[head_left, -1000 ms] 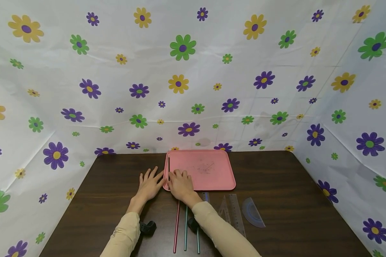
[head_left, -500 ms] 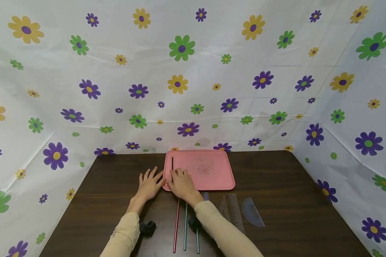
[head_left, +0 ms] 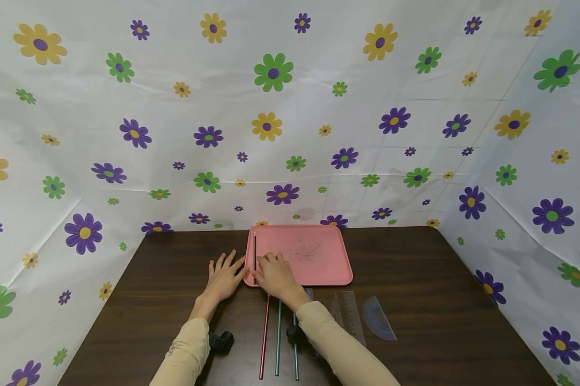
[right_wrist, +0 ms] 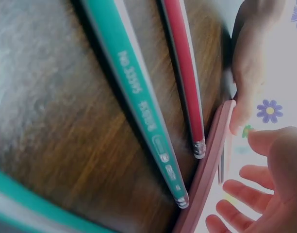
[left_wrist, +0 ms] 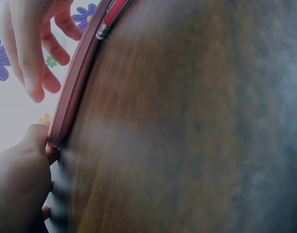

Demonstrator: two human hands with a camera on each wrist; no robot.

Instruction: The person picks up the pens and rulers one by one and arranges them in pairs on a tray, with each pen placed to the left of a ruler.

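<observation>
A dark pencil [head_left: 255,252] lies lengthwise along the left side of a pink tray [head_left: 318,268]. My right hand [head_left: 276,276] hovers over the tray's front left part, just right of the pencil. In the right wrist view the right hand [right_wrist: 274,189] has loosely bent, spread fingers with nothing between them. My left hand [head_left: 224,279] rests on the table at the tray's left edge, fingers spread. Its thumb touches the tray's corner in the left wrist view. A red pencil [head_left: 264,343] and two green pencils [head_left: 278,343] lie in front of the tray.
Right of the pencils lie a clear set square [head_left: 336,311], a clear ruler [head_left: 354,316] and a protractor [head_left: 379,319]. A blue-marked clear piece [head_left: 309,293] is partly under the right arm. A flowered sheet [head_left: 290,134] rises behind the dark wooden table [head_left: 415,279].
The dark pencil shifted slightly right, then back left on the tray. My right hand has come off it and moved a little right. The left hand stays in place.
</observation>
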